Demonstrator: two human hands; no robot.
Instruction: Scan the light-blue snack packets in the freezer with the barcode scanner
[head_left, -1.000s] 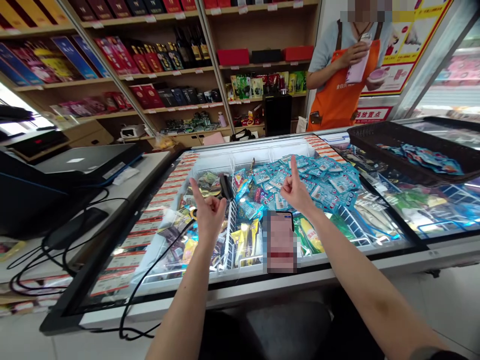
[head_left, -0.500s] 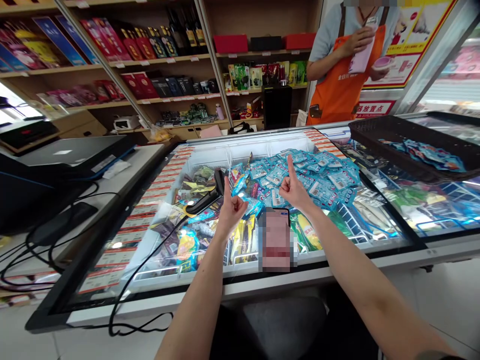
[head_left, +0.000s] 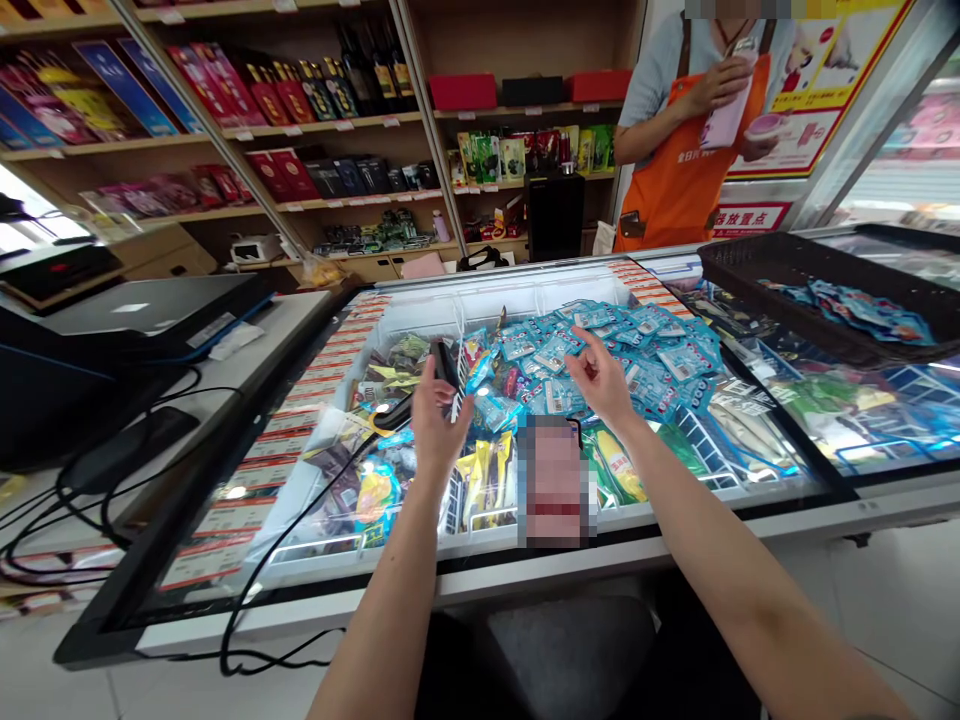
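In the head view, a loose pile of blue foil-look sachets (head_left: 664, 352) lies on the glass top of a chest freezer (head_left: 289, 618), and the right hand (head_left: 600, 380) is over its near edge. That hand's grip is loosely curled with the index finger pointing forward and nothing visible in it; whether a fingertip touches a sachet I cannot tell. The left hand (head_left: 441, 420) has its grip unclosed, thumb apart from the fingers, just in front of a black corded barcode scanner (head_left: 445, 362); contact there is also unclear, but the hand does not look wrapped around it. The sachets should be light and soft, with crinkly, slippery skins that slide over one another and over the smooth glass, so a pinch at a corner or flat edge would serve best, leaving the white barcode panel uncovered. The scanner is probably light but rigid, easily held around its handle, with its black cable (head_left: 223, 655) likely to drag. A phone (head_left: 559, 480), its screen blurred, is near the freezer's front edge, below the pile. More blue sachets (head_left: 862, 312) lie in a dark plastic tray (head_left: 739, 262) to the right.
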